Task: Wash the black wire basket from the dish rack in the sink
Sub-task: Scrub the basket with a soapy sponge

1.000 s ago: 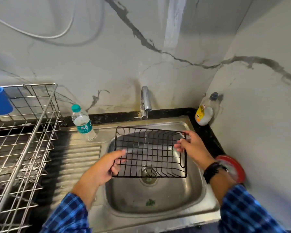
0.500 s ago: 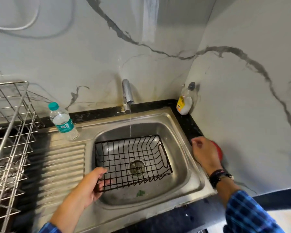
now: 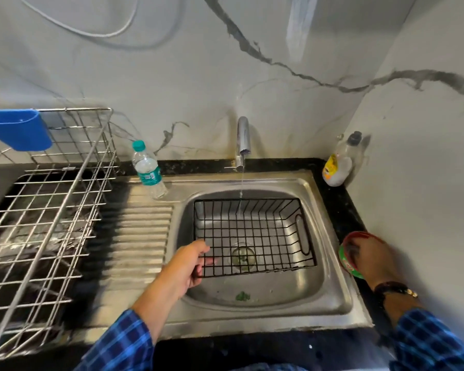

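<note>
The black wire basket (image 3: 252, 231) sits upright in the steel sink (image 3: 330, 285), over the drain. Water runs from the faucet (image 3: 243, 135) onto its far side. My left hand (image 3: 185, 266) grips the basket's near-left rim, fingers curled round the wire. My right hand (image 3: 373, 261) is off the basket, on the counter at the sink's right. Its fingers dip into a round red-rimmed green tub (image 3: 347, 266). They are blurred, and something dark lies under them.
A steel dish rack (image 3: 51, 210) with a blue holder (image 3: 19, 129) stands on the left. A water bottle (image 3: 148, 170) stands on the drainboard behind the sink's left corner. A dish soap bottle (image 3: 338, 167) sits in the back right corner. A green scrap lies in the basin.
The basket was lowered from both hands into the sink under running water. My right hand let go and moved right to the round tub. My left hand kept its grip.
</note>
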